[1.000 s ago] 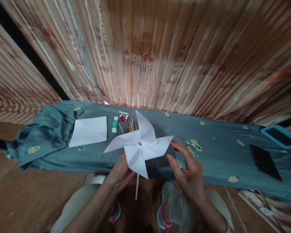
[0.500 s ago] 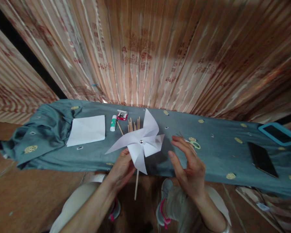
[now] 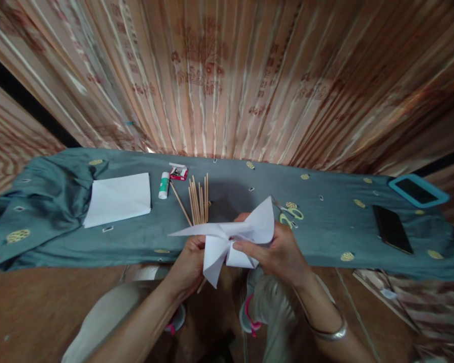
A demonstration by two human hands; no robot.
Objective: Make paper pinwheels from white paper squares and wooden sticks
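Observation:
A white paper pinwheel [image 3: 216, 252] is held up over the front edge of the cloth, tilted so its blades face upward. My left hand [image 3: 187, 264] is closed behind it; the blades hide most of those fingers, and the tip of a wooden stick [image 3: 201, 285] shows below. My right hand [image 3: 283, 247] grips the pinwheel from the right, its thumb pressed near the centre and its fingers behind a blade. Just beyond the pinwheel lie several wooden sticks [image 3: 199, 199]. Green-handled scissors [image 3: 290, 214] rest to the right of it.
White paper sheets [image 3: 117, 199] lie at the left on the blue-green cloth [image 3: 333, 217]. A glue stick [image 3: 164, 185] stands beside a small red box [image 3: 179, 174] of metal pins. A black phone [image 3: 391, 228] and a blue-framed tablet [image 3: 418, 190] are at the right. A striped curtain [image 3: 227, 75] hangs behind.
My right hand has moved left from open air and closed on the pinwheel. The pinwheel has tilted, and its stick is now mostly hidden. The view has shifted slightly.

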